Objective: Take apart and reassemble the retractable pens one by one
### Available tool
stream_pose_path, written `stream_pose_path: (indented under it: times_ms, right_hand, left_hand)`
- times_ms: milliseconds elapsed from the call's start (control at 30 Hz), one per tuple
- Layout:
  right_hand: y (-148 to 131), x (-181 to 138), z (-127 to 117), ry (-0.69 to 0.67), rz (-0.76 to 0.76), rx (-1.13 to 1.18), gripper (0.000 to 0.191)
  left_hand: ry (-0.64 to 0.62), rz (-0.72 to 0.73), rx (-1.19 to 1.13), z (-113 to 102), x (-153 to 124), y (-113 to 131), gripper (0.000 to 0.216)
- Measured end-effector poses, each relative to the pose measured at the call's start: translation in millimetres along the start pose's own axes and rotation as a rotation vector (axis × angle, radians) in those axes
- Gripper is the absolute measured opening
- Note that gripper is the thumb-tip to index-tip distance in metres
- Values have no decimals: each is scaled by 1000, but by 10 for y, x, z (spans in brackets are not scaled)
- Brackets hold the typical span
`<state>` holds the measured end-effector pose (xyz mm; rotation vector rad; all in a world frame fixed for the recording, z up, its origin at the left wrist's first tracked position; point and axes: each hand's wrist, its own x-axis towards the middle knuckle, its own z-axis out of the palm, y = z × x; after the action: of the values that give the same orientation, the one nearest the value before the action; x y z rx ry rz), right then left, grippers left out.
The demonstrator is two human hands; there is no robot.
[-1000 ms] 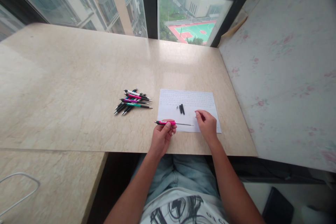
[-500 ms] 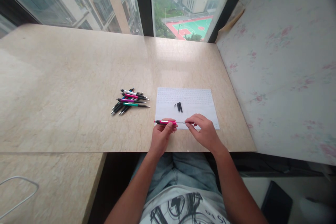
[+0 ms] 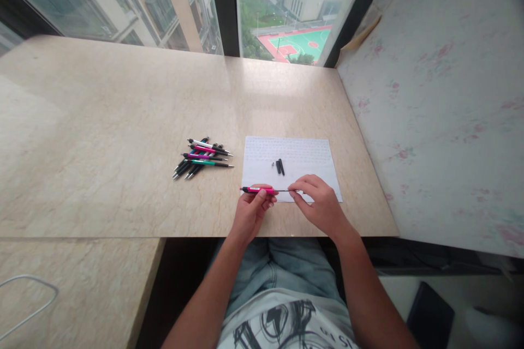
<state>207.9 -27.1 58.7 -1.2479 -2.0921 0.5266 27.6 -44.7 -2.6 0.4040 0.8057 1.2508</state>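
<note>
The pink pen barrel point(image 3: 265, 191) in front of you is open at its right end, with the thin refill point(image 3: 282, 191) standing out of it. Two black pieces point(image 3: 279, 167) and a tiny silvery piece point(image 3: 273, 164) lie apart from it on the sheet of paper point(image 3: 309, 159), so the pen looks only partly together, its front parts off. To the left on the bench point(image 3: 135, 147), the pens in the pile point(image 3: 210, 164) appear whole, most with their tips fitted.

The barrel is just above the near left part of the paper, its long axis running left to right, almost level with the near bench edge. Its black button end points left; the refill carries the same line on to the right. The black pieces lie side by side, lengthwise away from you, their far ends leaning slightly left.

Your left hand point(image 3: 250, 214) holds the barrel between thumb and fingers. Your right hand point(image 3: 318, 204) is narrowed to a pinch on the refill; your fingers partly hide its far end.
</note>
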Motion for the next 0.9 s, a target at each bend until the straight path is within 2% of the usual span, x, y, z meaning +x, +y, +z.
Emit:
stream_pose_path:
  times_ms: [300,533,733,900]
  right_hand:
    - [10,-5,45,-16,-11,9,12]
    - [80,-60,-22,48,52,-25,13]
    - [271,-101,-27,119,233,2,13]
    - [455,51,240,179,397,-22,11]
  left_hand:
    - [-41,-11,-25,-9,2,7,20]
    - [6,32,-45,-9,16,-15,18]
    - [35,60,-67,-14,25,-23,18]
    - [34,45,-57,-6,26,-15,19]
